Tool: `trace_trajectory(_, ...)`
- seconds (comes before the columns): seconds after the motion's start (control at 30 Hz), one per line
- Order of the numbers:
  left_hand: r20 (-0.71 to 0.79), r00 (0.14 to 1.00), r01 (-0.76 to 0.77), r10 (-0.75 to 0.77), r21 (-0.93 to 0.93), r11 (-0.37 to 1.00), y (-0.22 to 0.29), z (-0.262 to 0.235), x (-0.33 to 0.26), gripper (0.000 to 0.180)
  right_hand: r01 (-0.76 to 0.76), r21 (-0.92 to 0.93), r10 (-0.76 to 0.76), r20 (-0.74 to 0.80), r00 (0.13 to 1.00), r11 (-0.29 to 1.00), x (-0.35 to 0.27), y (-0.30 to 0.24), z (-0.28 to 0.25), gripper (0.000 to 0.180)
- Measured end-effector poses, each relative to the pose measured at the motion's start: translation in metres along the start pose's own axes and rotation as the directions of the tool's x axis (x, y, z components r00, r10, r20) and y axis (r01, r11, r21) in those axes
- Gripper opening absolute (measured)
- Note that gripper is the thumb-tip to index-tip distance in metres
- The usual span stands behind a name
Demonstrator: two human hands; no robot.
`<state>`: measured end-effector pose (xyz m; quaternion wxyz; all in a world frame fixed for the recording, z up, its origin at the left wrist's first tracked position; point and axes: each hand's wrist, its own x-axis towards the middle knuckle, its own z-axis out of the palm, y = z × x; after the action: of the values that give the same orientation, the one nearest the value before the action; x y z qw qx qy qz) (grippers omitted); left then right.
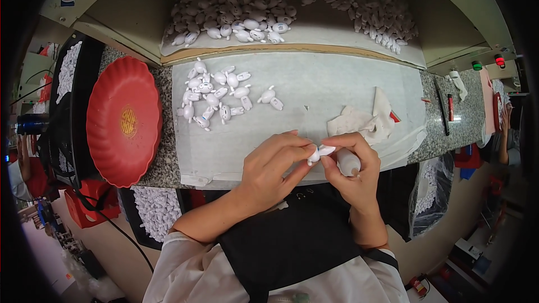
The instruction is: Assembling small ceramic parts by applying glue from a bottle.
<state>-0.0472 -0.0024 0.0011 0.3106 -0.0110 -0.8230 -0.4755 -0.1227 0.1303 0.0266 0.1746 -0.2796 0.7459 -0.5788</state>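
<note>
Close to the table's near edge, a small white toy figurine (315, 157) is pinched between both my hands. My left hand (269, 163) is closed, its thumb and fingertips on the figurine's rounded end. With thumb and forefinger, my right hand (359, 177) grips the other, longer part. A white squeeze bottle (348, 163) is tucked in the palm of that same hand, partly hidden by fingers. To the upper left lies a loose group of similar white figurines (213, 94). One figurine (271, 97) lies apart, closer to my hands.
White paper (252, 129) covers the worktop. Beyond my right hand lies a crumpled cloth (365, 120). A red scalloped tray (124, 154) stands left. Piles of white pieces (236, 8) fill the shelf behind. A red marker (450, 106) and a black thin tool (441, 109) lie right.
</note>
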Motion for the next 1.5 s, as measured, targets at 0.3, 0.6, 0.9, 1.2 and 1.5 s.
trace_trajectory(0.3,0.067,0.987,0.149,-0.146,-0.049,0.988,0.000,-0.001,-0.002,0.026,-0.108,0.183,0.106,0.022,0.994,0.977,0.001,0.011,-0.003,0.015)
trace_trajectory(0.6,0.098,0.981,0.176,-0.170,-0.058,0.983,0.003,0.001,0.000,0.026,-0.164,0.298,0.222,-0.174,0.959,0.940,0.001,0.025,0.014,0.005)
trace_trajectory(0.9,0.169,0.962,0.234,-0.213,-0.121,0.965,0.002,-0.007,-0.003,0.027,-0.133,0.479,0.190,-0.073,0.979,0.868,-0.005,0.028,0.009,0.005)
trace_trajectory(1.2,0.082,0.977,0.198,-0.197,0.002,0.980,0.001,-0.016,0.000,0.034,0.077,0.328,-0.071,-0.030,0.997,0.941,-0.007,0.026,0.015,0.014)
trace_trajectory(1.5,0.178,0.982,0.011,-0.067,0.302,0.953,-0.014,-0.032,0.007,0.031,0.105,0.190,-0.082,-0.125,0.989,0.976,-0.004,0.022,0.004,0.008)
